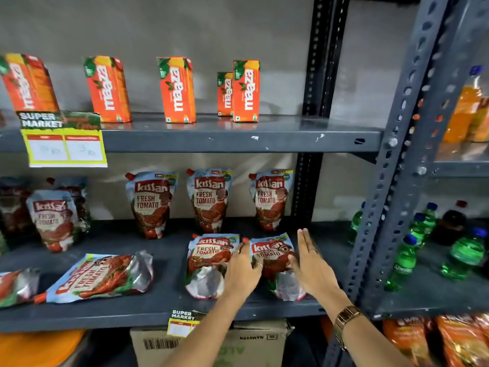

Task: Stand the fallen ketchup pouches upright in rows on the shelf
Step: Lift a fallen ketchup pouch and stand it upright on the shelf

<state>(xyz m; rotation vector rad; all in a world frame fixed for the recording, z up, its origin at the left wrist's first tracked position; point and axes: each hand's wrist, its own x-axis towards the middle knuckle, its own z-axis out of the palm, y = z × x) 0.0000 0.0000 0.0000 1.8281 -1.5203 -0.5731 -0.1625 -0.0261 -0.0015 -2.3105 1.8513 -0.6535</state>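
— How far along?
— Back row stands upright. My left hand [242, 271] and right hand [308, 263] flank the near-right pouch [275, 263], fingers spread, pressing its sides, not clamped.
— What's left?
— Its neighbour [206, 263], plus the flat pouch [100, 278] far left.

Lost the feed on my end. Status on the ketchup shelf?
Left hand and right hand flank the right front pouch, open. It leans back; its neighbour pouch too. Fallen pouch flat at left. Nothing in the way.
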